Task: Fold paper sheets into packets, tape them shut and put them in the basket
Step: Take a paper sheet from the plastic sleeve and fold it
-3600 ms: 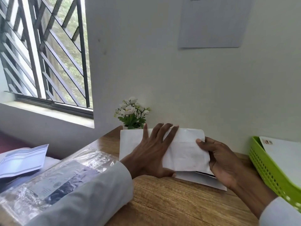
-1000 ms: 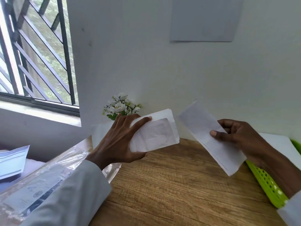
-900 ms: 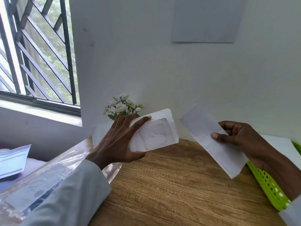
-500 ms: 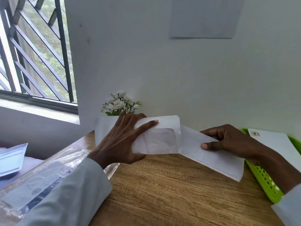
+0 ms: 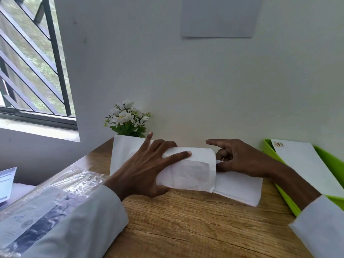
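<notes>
Near the desk's back edge, the left hand clasps the envelope-like packet steady while the right hand pinches the folded sheet, seemingly feeding it inside.

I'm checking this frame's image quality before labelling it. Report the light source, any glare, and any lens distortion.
Head view: daylight enters through the barred window at left. Head view: the clear plastic sleeve at lower left shows bright glare patches. Head view: wide-angle bending curves the window bars and tilts the green basket. Head view: both hands and the folded paper look reasonably sharp.
</notes>
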Tool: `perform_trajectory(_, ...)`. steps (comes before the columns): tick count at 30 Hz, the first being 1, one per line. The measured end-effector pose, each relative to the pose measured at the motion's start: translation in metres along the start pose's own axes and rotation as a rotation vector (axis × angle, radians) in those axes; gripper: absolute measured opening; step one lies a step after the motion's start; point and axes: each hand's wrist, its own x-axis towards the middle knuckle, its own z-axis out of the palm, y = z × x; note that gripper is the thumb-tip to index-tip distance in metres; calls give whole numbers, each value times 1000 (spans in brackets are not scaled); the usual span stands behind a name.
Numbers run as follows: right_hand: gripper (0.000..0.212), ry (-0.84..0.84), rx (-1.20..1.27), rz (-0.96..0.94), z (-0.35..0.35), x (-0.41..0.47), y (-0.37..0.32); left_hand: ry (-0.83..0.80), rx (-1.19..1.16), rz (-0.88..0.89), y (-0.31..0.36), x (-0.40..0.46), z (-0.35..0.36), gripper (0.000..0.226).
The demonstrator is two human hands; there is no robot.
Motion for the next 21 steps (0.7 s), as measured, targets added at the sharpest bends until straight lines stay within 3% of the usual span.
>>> perform_trajectory(5, 26, -62, 81, 37, -20, -12, 5, -9, 2, -18, -6, -3, 1, 101)
perform_trajectory(8, 9, -44, 105, 48, -17, -11, 8, -5, 6, 2, -5, -2, 1, 101)
perform_trajectory(16, 12, 118, 60, -62, 9, 5, 2, -9, -35, 23, 5, 4, 2, 99)
perform_trajectory(21, 16, 68, 130, 66, -19, -10, 9, 6, -32, -6, -3, 0, -1, 96)
